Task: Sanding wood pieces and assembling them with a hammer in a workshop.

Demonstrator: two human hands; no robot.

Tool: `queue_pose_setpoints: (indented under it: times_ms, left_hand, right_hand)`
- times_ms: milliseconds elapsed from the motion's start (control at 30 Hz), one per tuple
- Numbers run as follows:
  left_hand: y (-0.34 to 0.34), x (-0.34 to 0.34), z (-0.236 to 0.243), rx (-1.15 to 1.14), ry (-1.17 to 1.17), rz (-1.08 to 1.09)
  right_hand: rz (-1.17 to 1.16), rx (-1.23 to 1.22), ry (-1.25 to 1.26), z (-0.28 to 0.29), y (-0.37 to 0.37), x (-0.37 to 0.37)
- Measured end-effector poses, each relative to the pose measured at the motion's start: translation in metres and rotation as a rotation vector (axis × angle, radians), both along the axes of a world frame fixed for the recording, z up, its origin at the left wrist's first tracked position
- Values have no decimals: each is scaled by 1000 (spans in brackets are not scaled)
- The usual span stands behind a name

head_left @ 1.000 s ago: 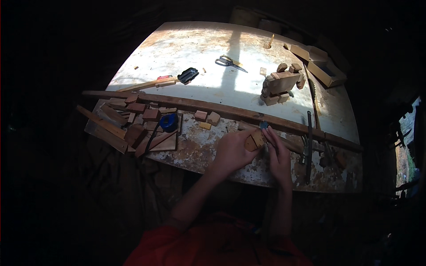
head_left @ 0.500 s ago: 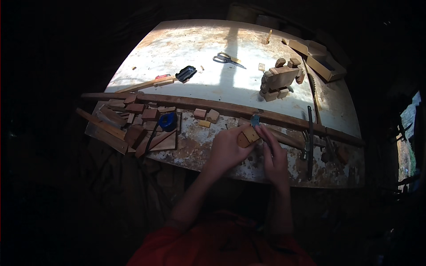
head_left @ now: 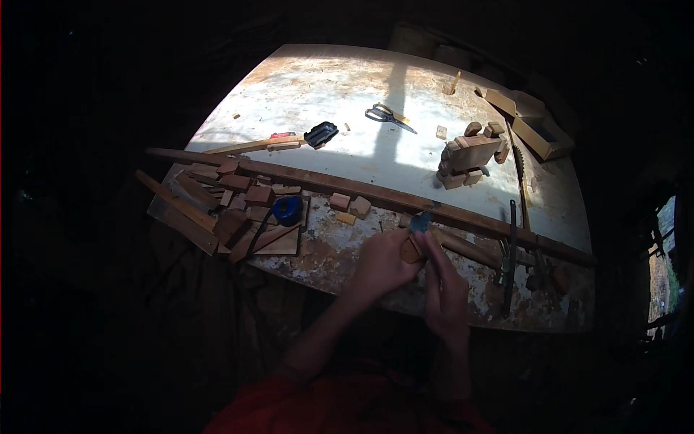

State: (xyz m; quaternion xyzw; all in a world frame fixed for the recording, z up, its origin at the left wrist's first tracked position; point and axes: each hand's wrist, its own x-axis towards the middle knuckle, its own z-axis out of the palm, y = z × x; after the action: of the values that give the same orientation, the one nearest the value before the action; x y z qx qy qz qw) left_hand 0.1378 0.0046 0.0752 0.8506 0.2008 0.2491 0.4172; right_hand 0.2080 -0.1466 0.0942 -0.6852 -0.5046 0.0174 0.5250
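Observation:
Near the front of the worn bench [head_left: 325, 267], my left hand [head_left: 383, 264] is closed round a small tan wooden piece [head_left: 410, 251]. My right hand [head_left: 444, 286] has fingers pressed together on a thin teal piece [head_left: 421, 221] against the top of that wood; what the teal piece is, I cannot make out. Just behind lies a hammer [head_left: 466, 247], with a long dark metal bar [head_left: 512, 224] across it. Small pink [head_left: 340, 201] and yellow blocks [head_left: 345, 218] sit left of my hands, near a blue tape measure [head_left: 288, 210] among wood offcuts [head_left: 235, 228].
A long wooden rail [head_left: 325, 178] crosses the bench. Behind it lie black-handled scissors [head_left: 383, 114], a black plastic piece [head_left: 320, 134], a blocky wooden figure [head_left: 470, 152], a saw blade [head_left: 520, 166] and an open cardboard box [head_left: 549, 141].
The whole view has shifted, with the bench lower in the picture. The teal piece and my right fingers now cover more of the wood's top than half a second ago.

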Motion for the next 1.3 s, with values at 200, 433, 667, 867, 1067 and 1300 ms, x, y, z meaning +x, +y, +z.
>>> queue_pose_setpoints:
  times_ms: [200, 433, 667, 867, 1067, 1300]
  left_hand:
    - [2, 1, -4, 9, -94, 17]
    - [6, 1, -3, 25, -43, 74]
    - [3, 2, 4, 0, -46, 35]
    - [0, 0, -6, 37, -6, 38]
    - [0, 4, 0, -3, -23, 23]
    - [-1, 6, -6, 45, -58, 52]
  right_hand:
    - [6, -33, 192, -2, 6, 15]
    - [-5, -44, 319, -2, 11, 16]
    - [-129, -117, 141, -3, 15, 25]
    - [-41, -68, 26, 1, 4, 11]
    - [-133, -173, -19, -23, 6, 43]
    - [-164, -134, 109, -29, 11, 42]
